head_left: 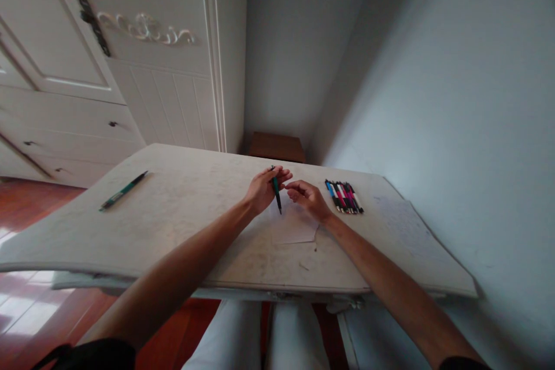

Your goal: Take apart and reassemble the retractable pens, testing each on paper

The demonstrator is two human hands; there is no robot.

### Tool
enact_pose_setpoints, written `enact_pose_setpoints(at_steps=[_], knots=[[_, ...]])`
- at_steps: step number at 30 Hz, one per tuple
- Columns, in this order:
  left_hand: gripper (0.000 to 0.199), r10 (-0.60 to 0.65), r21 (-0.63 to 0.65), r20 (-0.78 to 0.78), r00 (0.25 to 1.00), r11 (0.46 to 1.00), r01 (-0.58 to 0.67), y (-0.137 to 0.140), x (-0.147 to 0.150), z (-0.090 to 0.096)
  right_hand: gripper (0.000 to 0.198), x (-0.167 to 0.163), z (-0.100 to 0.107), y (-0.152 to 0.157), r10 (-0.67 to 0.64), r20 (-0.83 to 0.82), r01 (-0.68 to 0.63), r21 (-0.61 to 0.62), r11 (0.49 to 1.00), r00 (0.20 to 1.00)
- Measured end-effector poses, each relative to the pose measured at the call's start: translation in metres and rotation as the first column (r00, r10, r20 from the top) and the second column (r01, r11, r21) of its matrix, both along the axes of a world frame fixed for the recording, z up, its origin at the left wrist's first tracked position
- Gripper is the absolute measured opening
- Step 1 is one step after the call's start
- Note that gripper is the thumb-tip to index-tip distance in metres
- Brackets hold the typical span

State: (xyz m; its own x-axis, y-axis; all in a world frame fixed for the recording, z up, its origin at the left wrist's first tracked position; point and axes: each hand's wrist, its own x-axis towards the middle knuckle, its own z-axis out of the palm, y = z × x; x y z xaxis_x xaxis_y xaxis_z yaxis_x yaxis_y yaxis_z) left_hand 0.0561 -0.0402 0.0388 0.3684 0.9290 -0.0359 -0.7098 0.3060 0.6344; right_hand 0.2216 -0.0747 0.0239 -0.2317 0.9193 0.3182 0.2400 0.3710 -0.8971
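A green pen (276,187) with a black tip is in my left hand (259,192), held against the palm by the thumb, its tip pointing down. The other fingers of that hand stretch out to the right. My right hand (310,199) is close beside it, fingers loosely bent and apart, with no object visible in it. Its fingertips come near the left fingers; whether they touch is unclear. Beneath both hands lies a white sheet of paper (295,233), partly covered by them.
Several pens (344,196) in mixed colours lie side by side right of my hands. A green and black marker-like pen (124,192) rests alone on the left of the white table (186,231). A white cabinet (173,92) stands behind, and a wall (455,98) borders the right.
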Motion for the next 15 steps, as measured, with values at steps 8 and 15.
enact_pose_setpoints(at_steps=[8, 15], knots=[[0.019, 0.065, 0.116, -0.078, 0.995, 0.992, -0.055, -0.006, 0.004, -0.005, 0.035, -0.007, -0.005, 0.003, 0.121, 0.096, -0.121, -0.013, 0.993, 0.988], [0.027, -0.083, 0.112, -0.028, 0.996, 0.990, 0.086, -0.009, 0.003, -0.001, 0.037, -0.014, 0.003, -0.003, 0.123, -0.017, -0.124, -0.076, 0.989, 0.992]])
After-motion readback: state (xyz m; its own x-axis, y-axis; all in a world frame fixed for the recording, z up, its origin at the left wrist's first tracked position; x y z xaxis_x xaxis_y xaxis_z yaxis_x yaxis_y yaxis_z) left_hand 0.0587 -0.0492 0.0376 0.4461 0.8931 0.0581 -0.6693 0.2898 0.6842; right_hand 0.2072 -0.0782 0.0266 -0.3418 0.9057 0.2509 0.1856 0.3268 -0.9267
